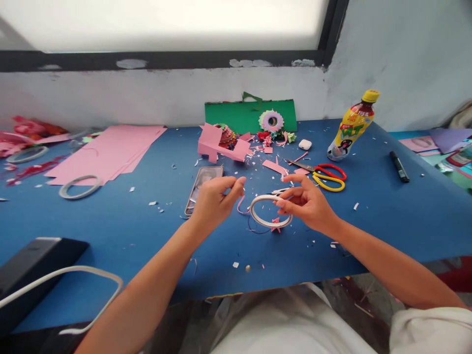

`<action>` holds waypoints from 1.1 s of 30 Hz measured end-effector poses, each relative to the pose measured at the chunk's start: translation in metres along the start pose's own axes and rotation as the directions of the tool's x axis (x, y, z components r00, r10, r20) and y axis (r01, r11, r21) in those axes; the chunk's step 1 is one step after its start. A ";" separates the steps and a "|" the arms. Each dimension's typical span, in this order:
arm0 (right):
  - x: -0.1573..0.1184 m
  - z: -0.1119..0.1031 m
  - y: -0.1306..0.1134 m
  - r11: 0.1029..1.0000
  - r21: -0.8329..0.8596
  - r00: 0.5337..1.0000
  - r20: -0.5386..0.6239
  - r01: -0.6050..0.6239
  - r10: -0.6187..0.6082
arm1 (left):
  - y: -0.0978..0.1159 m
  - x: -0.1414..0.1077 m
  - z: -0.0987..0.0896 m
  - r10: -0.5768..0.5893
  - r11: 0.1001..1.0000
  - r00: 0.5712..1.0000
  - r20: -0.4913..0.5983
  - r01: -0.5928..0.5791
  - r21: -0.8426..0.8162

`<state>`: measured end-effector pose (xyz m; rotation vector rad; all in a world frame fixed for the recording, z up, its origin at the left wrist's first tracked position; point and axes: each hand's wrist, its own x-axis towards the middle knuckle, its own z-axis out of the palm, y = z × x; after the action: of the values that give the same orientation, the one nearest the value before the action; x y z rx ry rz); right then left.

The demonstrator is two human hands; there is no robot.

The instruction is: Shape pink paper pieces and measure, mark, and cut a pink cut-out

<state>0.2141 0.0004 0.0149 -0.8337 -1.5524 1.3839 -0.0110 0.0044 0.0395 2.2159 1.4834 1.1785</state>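
My right hand [304, 204] holds a thin white tape roll [253, 212] by its right side, above the blue table. To the left, my left hand [221, 196] is raised with thumb and index finger pinched together; whatever may be between them is too small to make out. Below the roll lies a small pink folded paper star [276, 226]. A phone [193, 194] rests partly behind my left hand. Scissors with red and yellow handles [328, 178] lie beyond my right hand.
Pink sheets [110, 150] and a white ring [80, 188] lie left, near a black box [44, 265] with a white cable [88, 268]. A drink bottle [350, 130] and black marker [399, 167] are right. Cut pink paper [212, 140] and green board [236, 115] are behind.
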 end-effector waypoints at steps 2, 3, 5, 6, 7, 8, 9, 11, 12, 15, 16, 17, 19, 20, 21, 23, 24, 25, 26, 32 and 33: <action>0.001 -0.001 0.000 1.000 -0.003 1.000 -0.006 0.001 -0.001 | -0.006 0.002 0.004 -0.002 1.000 1.000 0.009 0.001 0.031; 0.001 -0.001 0.001 1.000 -0.003 1.000 -0.005 0.003 -0.003 | -0.008 0.002 0.006 0.002 1.000 1.000 -0.008 -0.002 0.018; 0.002 -0.002 0.001 1.000 -0.006 1.000 -0.001 0.007 -0.007 | -0.007 0.002 0.008 -0.015 0.996 1.000 -0.009 0.015 -0.089; 0.002 -0.002 0.001 1.000 -0.006 1.000 0.002 0.008 -0.008 | -0.006 0.002 0.008 -0.033 0.984 0.998 0.046 0.040 -0.172; 0.001 -0.002 0.001 1.000 -0.005 1.000 0.006 0.008 -0.008 | -0.003 0.001 0.008 -0.044 0.964 0.989 0.142 0.080 -0.254; 0.001 -0.002 0.001 1.000 -0.004 1.000 0.012 0.006 -0.006 | 0.000 0.000 0.007 -0.043 0.939 0.966 0.255 0.126 -0.320; 0.001 -0.002 0.002 1.000 -0.005 1.000 0.019 0.006 -0.006 | 0.003 -0.001 0.006 -0.034 0.917 0.936 0.350 0.168 -0.361; 0.002 -0.002 0.002 0.999 -0.026 0.999 0.015 0.036 -0.036 | 0.007 -0.003 0.004 -0.034 0.905 0.909 0.415 0.204 -0.373; 0.003 -0.003 0.002 0.996 -0.049 0.998 0.000 0.070 -0.070 | 0.008 -0.003 0.003 -0.053 0.911 0.924 0.380 0.200 -0.361; 0.007 -0.007 0.000 0.969 -0.171 0.977 -0.086 0.179 -0.196 | 0.005 -0.002 0.002 -0.108 0.954 0.987 0.123 0.137 -0.265; 0.008 -0.010 -0.001 0.956 -0.223 0.972 -0.096 0.191 -0.216 | 0.002 -0.001 0.003 -0.102 0.973 0.994 0.041 0.108 -0.203; 0.009 -0.012 -0.001 0.944 -0.273 0.973 -0.078 0.187 -0.216 | -0.001 0.000 0.004 -0.080 0.989 0.997 -0.011 0.078 -0.126; 0.009 -0.016 -0.002 0.916 -0.369 0.987 0.048 0.159 -0.151 | -0.008 0.000 0.007 -0.013 0.999 1.000 -0.004 0.013 0.044; 0.009 -0.017 -0.002 0.899 -0.412 0.985 0.143 0.149 -0.097 | -0.010 0.001 0.008 0.018 0.993 0.999 0.051 -0.023 0.116; 0.009 -0.017 -0.002 0.881 -0.449 0.971 0.237 0.147 -0.041 | -0.012 0.000 0.010 0.039 0.983 0.992 0.118 -0.059 0.171; 0.007 -0.016 0.000 0.848 -0.503 0.927 0.373 0.164 0.042 | -0.013 0.000 0.014 0.054 0.969 0.973 0.223 -0.105 0.224; 0.006 -0.015 0.001 0.836 -0.520 0.908 0.414 0.176 0.066 | -0.012 -0.001 0.015 0.051 0.969 0.965 0.256 -0.110 0.222; 0.005 -0.014 0.002 0.826 -0.533 0.894 0.440 0.186 0.082 | -0.011 -0.002 0.016 0.040 0.974 0.959 0.282 -0.101 0.205; 0.005 -0.013 0.004 0.817 -0.542 0.884 0.458 0.194 0.094 | -0.009 -0.003 0.016 0.022 0.981 0.952 0.306 -0.080 0.179; 0.007 -0.012 0.005 0.844 -0.501 0.929 0.370 0.193 0.007 | 0.003 -0.009 0.016 -0.125 0.982 0.920 0.370 0.167 -0.084; 0.007 -0.012 0.003 0.861 -0.474 0.947 0.319 0.185 -0.027 | 0.006 -0.010 0.016 -0.144 0.968 0.923 0.357 0.207 -0.144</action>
<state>0.2217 0.0123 0.0131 -0.8426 -2.2227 1.0696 0.0023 -0.0029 0.0277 1.9935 1.3411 0.7834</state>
